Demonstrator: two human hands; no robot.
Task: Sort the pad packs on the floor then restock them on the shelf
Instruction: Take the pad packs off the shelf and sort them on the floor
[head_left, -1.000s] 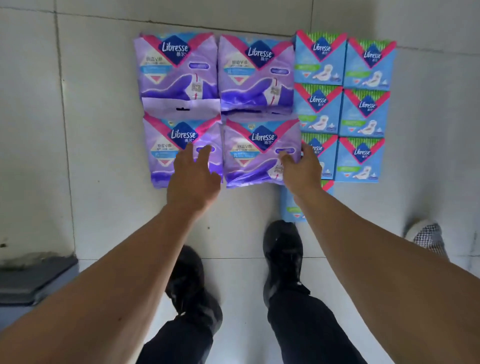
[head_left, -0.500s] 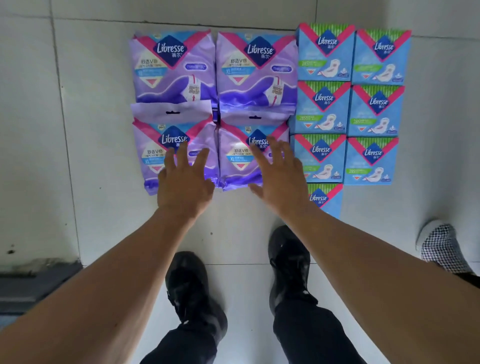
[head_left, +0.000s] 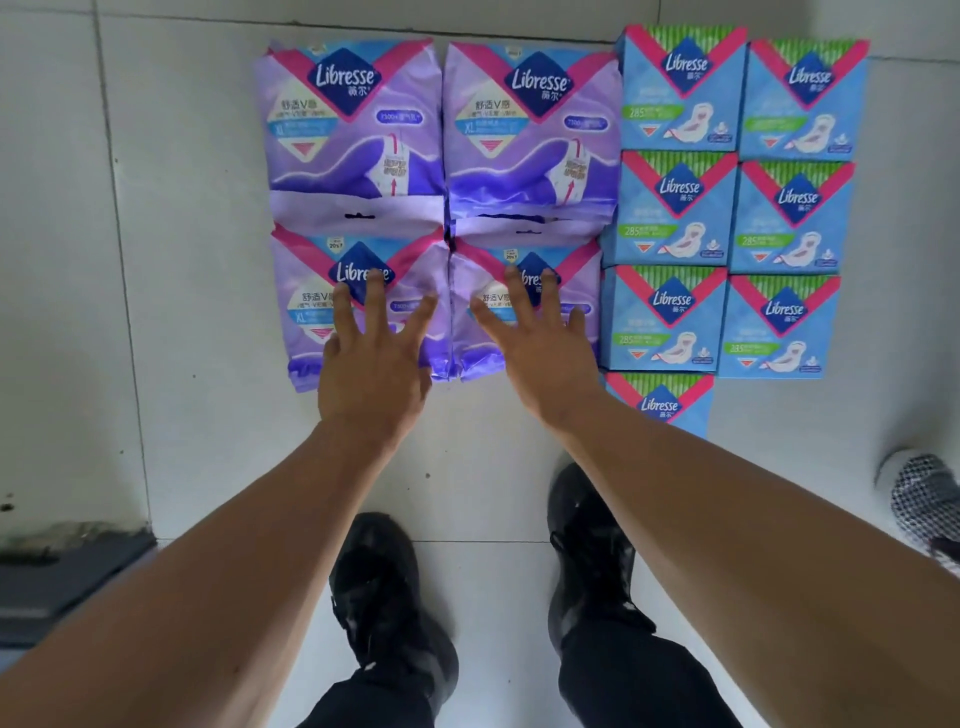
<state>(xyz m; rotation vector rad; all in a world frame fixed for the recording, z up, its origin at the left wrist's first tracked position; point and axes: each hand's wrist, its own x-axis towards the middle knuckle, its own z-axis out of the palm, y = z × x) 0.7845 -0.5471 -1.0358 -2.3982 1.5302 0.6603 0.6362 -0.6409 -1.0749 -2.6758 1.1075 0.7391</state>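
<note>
Both hands spread flat, gripping nothing: left hand (head_left: 371, 374) over the near-left purple pack (head_left: 311, 312), right hand (head_left: 540, 353) over the near-right purple pack (head_left: 582, 280). Packs directly beneath the fingertips, long axes running away from the wrists, each nearest its own hand. Blue packs (head_left: 670, 312) just right of the right hand.

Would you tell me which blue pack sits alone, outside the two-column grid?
The lowest blue pack, below the left column beside the right hand; the other six sit paired.

A spread left hand (head_left: 371, 371) hides the near purple plastic pad pack's (head_left: 311, 312) lower print; a checkered shoe (head_left: 924, 506) at three o'clock is cut off.
</note>
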